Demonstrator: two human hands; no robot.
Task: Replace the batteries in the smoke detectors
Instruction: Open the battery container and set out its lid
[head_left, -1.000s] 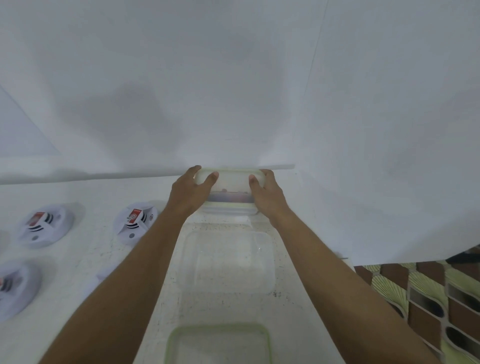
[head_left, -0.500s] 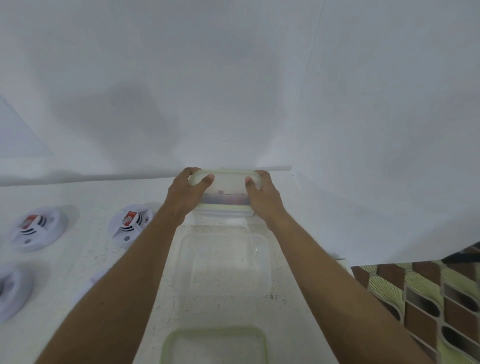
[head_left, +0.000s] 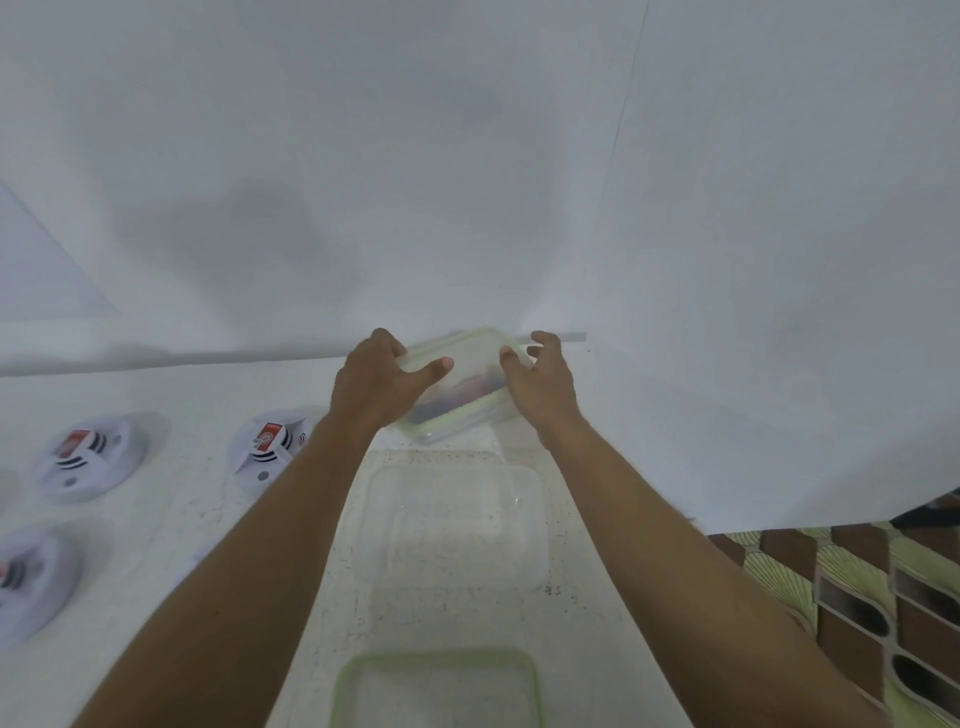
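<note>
Left hand (head_left: 375, 387) and right hand (head_left: 543, 387) grasp opposite ends of a clear, green-rimmed, lidded plastic box (head_left: 460, 366) — visibly tilted.

You've got three smoke detectors (head_left: 91, 457) (head_left: 267, 447) (head_left: 26, 582), one lidded tub (head_left: 457, 384), one open tub (head_left: 452, 525), one loose green-rimmed lid (head_left: 436, 691), two hands (head_left: 379, 387) (head_left: 543, 387).

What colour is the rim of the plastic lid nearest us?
Light green rim, clearest in the head view.

No text is legible (red labels (head_left: 271, 435) on the smoke detectors (head_left: 258, 461) blur out).
</note>
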